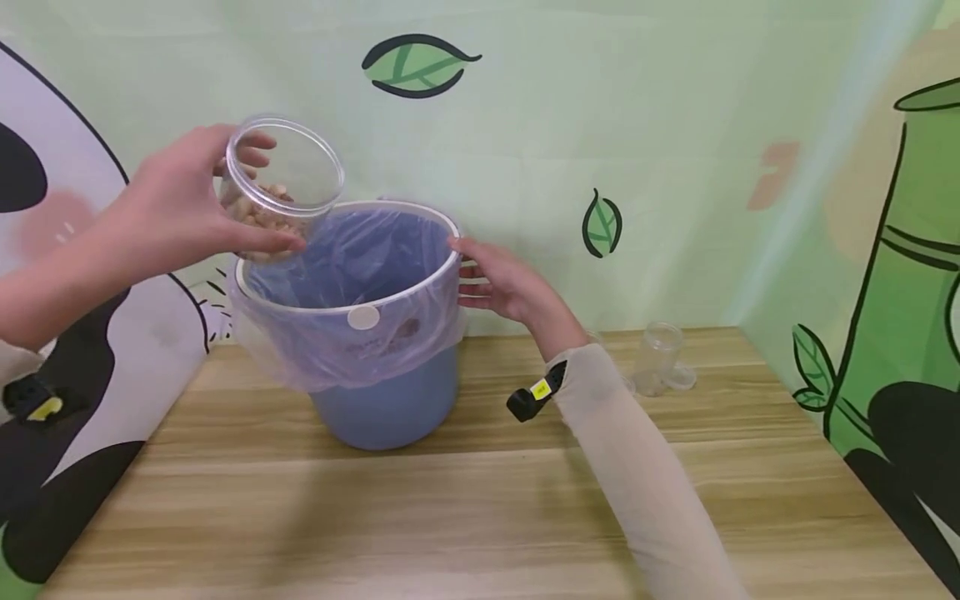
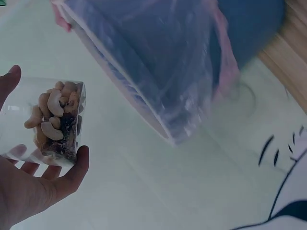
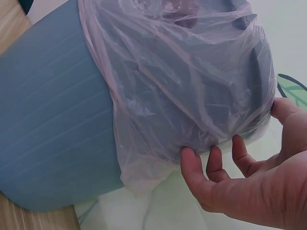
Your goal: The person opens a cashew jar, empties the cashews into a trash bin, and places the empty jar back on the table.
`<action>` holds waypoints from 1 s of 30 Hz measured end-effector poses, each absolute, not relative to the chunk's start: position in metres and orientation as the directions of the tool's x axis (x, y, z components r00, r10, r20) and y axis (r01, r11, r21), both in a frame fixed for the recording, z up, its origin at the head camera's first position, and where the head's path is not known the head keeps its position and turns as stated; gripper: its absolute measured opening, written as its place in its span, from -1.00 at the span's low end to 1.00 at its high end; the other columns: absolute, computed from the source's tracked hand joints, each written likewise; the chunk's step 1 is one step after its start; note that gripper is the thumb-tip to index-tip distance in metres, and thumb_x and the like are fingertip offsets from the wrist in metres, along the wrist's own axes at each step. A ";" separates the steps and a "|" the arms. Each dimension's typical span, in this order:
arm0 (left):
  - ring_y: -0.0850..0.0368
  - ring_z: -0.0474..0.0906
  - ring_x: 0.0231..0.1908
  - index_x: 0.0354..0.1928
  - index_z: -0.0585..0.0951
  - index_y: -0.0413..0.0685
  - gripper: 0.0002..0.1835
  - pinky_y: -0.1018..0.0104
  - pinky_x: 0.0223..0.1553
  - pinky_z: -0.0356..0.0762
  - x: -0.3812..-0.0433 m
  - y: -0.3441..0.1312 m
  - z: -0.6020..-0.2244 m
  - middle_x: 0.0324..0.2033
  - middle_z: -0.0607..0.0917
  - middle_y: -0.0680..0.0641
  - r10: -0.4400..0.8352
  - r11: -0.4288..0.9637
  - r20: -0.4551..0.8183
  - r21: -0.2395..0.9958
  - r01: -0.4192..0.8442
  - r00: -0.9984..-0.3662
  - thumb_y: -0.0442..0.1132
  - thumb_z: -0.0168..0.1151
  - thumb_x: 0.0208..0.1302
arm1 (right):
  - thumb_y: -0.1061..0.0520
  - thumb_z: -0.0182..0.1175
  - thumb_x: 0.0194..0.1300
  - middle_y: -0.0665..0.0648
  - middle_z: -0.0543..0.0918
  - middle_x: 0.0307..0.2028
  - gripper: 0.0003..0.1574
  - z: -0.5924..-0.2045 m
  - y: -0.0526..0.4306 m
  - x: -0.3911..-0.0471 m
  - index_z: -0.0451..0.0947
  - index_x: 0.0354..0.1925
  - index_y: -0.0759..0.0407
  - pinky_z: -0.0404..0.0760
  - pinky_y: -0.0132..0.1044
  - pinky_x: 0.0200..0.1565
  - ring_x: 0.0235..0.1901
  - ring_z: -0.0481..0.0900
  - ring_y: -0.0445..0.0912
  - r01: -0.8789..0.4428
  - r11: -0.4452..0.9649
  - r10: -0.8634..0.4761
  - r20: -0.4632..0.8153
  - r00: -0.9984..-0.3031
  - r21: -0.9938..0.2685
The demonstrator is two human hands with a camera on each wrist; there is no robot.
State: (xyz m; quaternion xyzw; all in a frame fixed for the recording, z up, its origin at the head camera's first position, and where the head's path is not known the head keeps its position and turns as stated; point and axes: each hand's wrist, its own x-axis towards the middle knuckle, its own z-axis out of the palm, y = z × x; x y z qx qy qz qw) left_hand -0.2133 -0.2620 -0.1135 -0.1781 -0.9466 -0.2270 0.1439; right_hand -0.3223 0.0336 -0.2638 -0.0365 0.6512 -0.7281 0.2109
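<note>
My left hand grips a clear plastic jar, thumb on one side and fingers on the other. The jar tilts over the left rim of a blue trash bin, its mouth toward me. Cashews and darker bits lie inside, toward the jar's base. A translucent pinkish trash bag lines the bin and folds down over its white rim. On the bin's right side, my right hand holds the edge, thumb at the rim and fingertips against the bag-covered outer wall.
Toward the back right of the wooden table stands another clear jar, with a clear lid beside it. Another clear thing is partly hidden behind my right sleeve. A printed green cloth hangs behind the bin.
</note>
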 end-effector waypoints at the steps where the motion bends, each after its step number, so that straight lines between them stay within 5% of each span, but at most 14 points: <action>1: -0.34 0.36 0.21 0.43 0.33 -0.14 0.06 -0.34 0.06 0.29 -0.219 -0.263 -0.113 0.28 0.47 -0.34 0.293 0.845 0.345 0.343 0.410 -0.892 -0.04 0.70 -0.11 | -0.19 0.19 0.45 0.27 0.52 0.17 -0.42 -0.264 0.033 -0.322 0.46 0.19 0.18 0.57 -0.03 0.20 0.20 0.52 0.19 0.262 -0.066 -0.349 -0.223 -0.910 -0.963; 11: -0.42 0.35 0.18 0.46 0.23 -0.33 0.18 -0.37 0.13 0.39 -0.255 -0.256 -0.099 0.25 0.38 -0.46 0.365 0.912 0.241 0.102 0.397 -0.899 0.02 0.69 -0.12 | -0.19 0.17 0.45 0.25 0.51 0.16 -0.47 -0.263 0.033 -0.321 0.47 0.12 0.16 0.57 -0.05 0.20 0.17 0.55 0.16 0.237 -0.070 -0.311 -0.205 -0.928 -0.969; 18: -0.54 0.23 0.24 0.50 0.19 -0.22 0.18 -0.56 -0.17 0.45 -0.272 -0.250 -0.087 0.34 0.36 -0.42 0.389 0.916 0.177 -0.178 0.359 -0.904 0.10 0.64 -0.07 | -0.18 0.15 0.46 0.23 0.52 0.11 -0.40 -0.263 0.030 -0.321 0.45 0.20 0.22 0.57 -0.04 0.20 0.15 0.55 0.16 0.228 -0.075 -0.315 -0.194 -0.929 -0.971; 22: -0.54 0.19 0.24 0.49 0.20 -0.21 0.15 -0.58 -0.16 0.44 -0.281 -0.248 -0.080 0.33 0.36 -0.42 0.396 0.907 0.167 -0.225 0.356 -0.903 0.09 0.63 -0.04 | -0.19 0.14 0.46 0.25 0.52 0.13 -0.32 -0.264 0.030 -0.320 0.41 0.30 0.23 0.57 -0.04 0.19 0.16 0.55 0.16 0.239 -0.072 -0.312 -0.206 -0.928 -0.968; 30: -0.49 0.16 0.26 0.47 0.21 -0.23 0.11 -0.51 -0.10 0.48 -0.296 -0.251 -0.075 0.29 0.36 -0.42 0.452 0.867 0.160 -0.312 0.389 -0.878 0.02 0.64 -0.04 | -0.18 0.15 0.46 0.26 0.52 0.14 -0.41 -0.263 0.029 -0.319 0.46 0.20 0.20 0.56 -0.01 0.21 0.15 0.55 0.16 0.237 -0.073 -0.314 -0.203 -0.928 -0.969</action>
